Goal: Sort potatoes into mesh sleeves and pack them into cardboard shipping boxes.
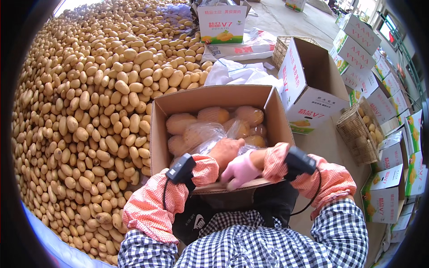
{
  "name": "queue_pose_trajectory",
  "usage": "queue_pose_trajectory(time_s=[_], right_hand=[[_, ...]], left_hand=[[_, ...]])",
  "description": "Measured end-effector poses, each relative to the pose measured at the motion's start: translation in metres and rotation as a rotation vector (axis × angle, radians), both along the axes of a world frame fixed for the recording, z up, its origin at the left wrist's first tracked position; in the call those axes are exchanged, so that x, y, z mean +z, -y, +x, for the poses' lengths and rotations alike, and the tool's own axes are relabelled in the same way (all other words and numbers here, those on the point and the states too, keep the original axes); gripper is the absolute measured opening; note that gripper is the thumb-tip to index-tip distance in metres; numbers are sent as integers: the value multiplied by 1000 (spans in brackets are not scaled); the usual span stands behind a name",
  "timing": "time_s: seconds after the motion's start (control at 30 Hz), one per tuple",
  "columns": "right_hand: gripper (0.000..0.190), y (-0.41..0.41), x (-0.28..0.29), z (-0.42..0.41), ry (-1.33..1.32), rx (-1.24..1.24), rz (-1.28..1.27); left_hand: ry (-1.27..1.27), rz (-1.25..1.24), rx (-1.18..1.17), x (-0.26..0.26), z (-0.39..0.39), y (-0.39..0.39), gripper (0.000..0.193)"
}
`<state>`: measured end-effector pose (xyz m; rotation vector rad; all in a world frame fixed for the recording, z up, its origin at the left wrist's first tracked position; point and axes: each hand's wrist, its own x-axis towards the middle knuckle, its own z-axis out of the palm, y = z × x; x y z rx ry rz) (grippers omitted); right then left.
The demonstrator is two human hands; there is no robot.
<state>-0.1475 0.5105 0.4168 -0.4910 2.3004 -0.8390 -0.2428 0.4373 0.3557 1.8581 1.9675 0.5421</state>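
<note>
An open cardboard box [216, 94] stands in front of me, with potatoes [181, 124] in foam nets under a clear plastic bag [209, 134] inside it. My bare left hand [225, 150] is at the gathered plastic near the middle of the box; its fingers are partly hidden, so its grip is unclear. My right hand [240, 170], in a pink glove, is beside it, above the near inside of the box, with blurred fingers. Whether it holds the plastic cannot be told. Both wrists carry dark devices with cables over checked sleeve covers.
A large heap of loose potatoes [83, 100] lies along the left. A tall open carton [311, 90] stands at the box's right back corner. Farther right are a wicker basket [355, 134] of potatoes and stacked cartons [358, 43]. White sacks [238, 73] lie behind the box.
</note>
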Motion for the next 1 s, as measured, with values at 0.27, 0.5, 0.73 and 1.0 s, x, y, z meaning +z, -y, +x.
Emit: queue_pose_trajectory(time_s=[0.27, 0.5, 0.73, 1.0], right_hand=[[43, 7, 12, -89, -143, -13, 534], [17, -78, -45, -80, -102, -1366, -742], [22, -71, -72, -11, -318, -1330, -573], [24, -48, -44, -1, -684, -854, 397]], left_hand=[[-380, 27, 3, -22, 27, 8, 37], [-72, 183, 55, -5, -10, 45, 44], [608, -55, 228, -13, -39, 6, 55], [1482, -36, 565, 2, -31, 4, 88]])
